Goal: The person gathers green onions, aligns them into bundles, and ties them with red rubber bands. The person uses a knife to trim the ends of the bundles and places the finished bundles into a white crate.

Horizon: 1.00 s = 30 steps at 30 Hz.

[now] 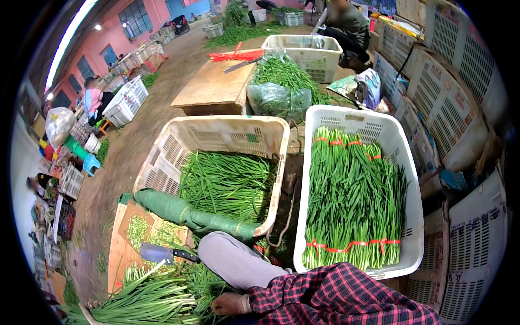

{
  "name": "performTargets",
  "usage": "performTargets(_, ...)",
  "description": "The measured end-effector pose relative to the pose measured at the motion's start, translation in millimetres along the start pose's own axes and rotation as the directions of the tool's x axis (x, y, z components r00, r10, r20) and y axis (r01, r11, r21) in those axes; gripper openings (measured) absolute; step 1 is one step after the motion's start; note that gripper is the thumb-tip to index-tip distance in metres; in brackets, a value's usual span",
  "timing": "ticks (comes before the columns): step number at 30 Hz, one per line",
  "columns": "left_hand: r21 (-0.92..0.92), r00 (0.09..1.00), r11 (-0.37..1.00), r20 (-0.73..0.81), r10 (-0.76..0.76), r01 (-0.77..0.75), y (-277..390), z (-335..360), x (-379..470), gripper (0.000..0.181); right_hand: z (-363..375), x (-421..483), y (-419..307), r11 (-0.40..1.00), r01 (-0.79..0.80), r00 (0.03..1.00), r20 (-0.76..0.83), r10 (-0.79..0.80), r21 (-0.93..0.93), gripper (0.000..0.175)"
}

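At the lower left, my left hand (88, 313) is partly in view, its fingers around a loose bunch of long green garlic chives (150, 298). My right hand (230, 304), brownish and perhaps gloved, is just right of the pale stem ends; its fingers are partly hidden. A cleaver (156, 252) with a black handle lies on a wooden board (118, 248) among cut pale stem pieces (138, 230). Loose chives (227, 183) fill part of the dirty white crate (282, 162) ahead. Bundles tied with red bands (353, 195) lie in the white crate (416, 227) at right.
A rolled green cloth (183, 211) lies over the near crate's edge. Beyond stand a wooden table (215, 83) with red ties (237, 55) and a knife (242, 65), a bag of chives (280, 95) and another crate (302, 53). Crates (443, 105) are stacked right; a person (349, 28) crouches behind.
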<state>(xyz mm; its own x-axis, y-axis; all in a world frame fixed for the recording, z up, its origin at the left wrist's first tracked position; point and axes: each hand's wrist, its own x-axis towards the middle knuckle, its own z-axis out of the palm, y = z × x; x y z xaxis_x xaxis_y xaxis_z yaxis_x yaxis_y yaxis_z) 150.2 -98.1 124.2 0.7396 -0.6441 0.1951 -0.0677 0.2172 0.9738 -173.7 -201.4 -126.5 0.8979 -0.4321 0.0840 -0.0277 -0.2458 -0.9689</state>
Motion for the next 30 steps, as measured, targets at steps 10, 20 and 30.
performTargets(10, -0.405, 0.924, 0.861, -0.087, -0.371, 0.307, 22.0, 9.2, -20.8, 0.033, -10.3, -7.9, -6.8, 0.997, -0.069, 0.997, 0.049, 0.068, 0.026, 0.023)
performTargets(20, -0.12, 0.953, 0.993, -0.299, -0.039, 0.003, 16.6, 39.7, -53.1, 0.036, -0.1, -11.4, 8.3, 0.999, -0.025, 0.999, -0.04, 0.026, 0.03, 0.023)
performTargets(30, -0.257, 0.931, 0.965, -0.336, -0.141, 0.053, 34.2, 62.5, -71.5, 0.03, -14.1, -7.6, -13.5, 0.847, -0.354, 0.935, 0.142, 0.325, 0.396, 0.024)
